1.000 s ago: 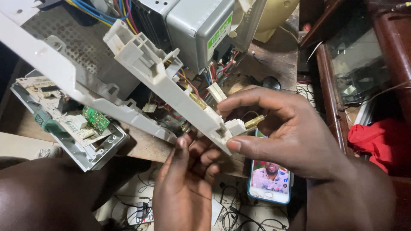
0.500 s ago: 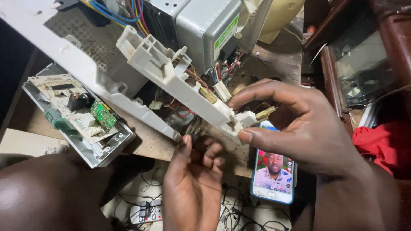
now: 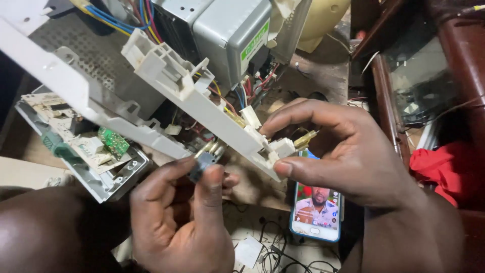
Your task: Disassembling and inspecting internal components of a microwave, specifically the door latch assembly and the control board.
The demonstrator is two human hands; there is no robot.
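Warm, fairly dim indoor light fell from above onto the grey metal box (image 3: 230, 35), whose top face showed a soft sheen without harsh glare. Below the box, the white plastic bracket (image 3: 202, 101) was the brightest surface, close to washed out. Left of the box the frame sank into deep shadow. Below and to the right of it, the phone screen (image 3: 317, 210) glowed with its own light. Focus was mostly sharp; the near lower-left corner was soft and dark.

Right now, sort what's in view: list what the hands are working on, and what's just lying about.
In hand: white bracket, pinched by right hand; small switch in left hand; brass terminal.

Lying about: phone, circuit board, red cloth, grey metal box.
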